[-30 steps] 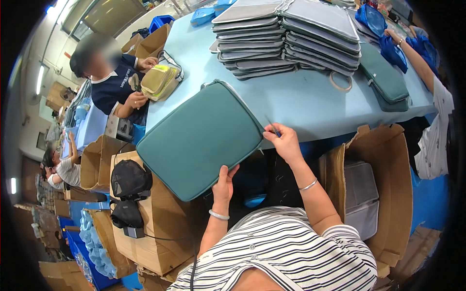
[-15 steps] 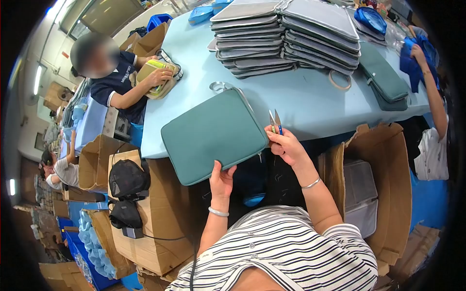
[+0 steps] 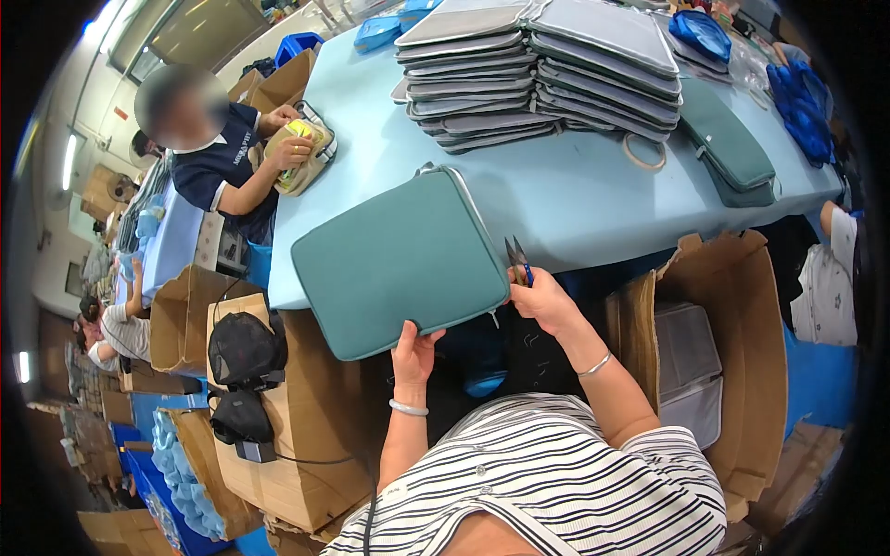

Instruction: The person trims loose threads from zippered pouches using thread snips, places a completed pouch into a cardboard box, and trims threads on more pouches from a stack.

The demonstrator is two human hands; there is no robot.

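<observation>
A flat green zippered case (image 3: 399, 264) is tilted over the near edge of the table. My left hand (image 3: 414, 357) grips its lower edge, thumb on top and the other fingers underneath. My right hand (image 3: 545, 301) holds small scissors (image 3: 520, 262), blades pointing up, beside the case's right corner. Those fingers are closed round the handles and close to the case; whether they also pinch its edge is hard to tell. A white zipper runs along the right side of the case, and a loop stands at its top corner.
Stacked grey-and-green cases (image 3: 547, 74) stand on the blue table (image 3: 371, 139), beside a tape ring (image 3: 644, 153) and another green case (image 3: 732, 153). A co-worker (image 3: 209, 148) handles a beige bag (image 3: 301, 153) at left. Open cardboard boxes (image 3: 732, 371) flank me.
The green case first moved right and turned, then shifted slightly left. The scissors came upright into clearer view. The co-worker at right has let go of the blue bag and drawn the arm back.
</observation>
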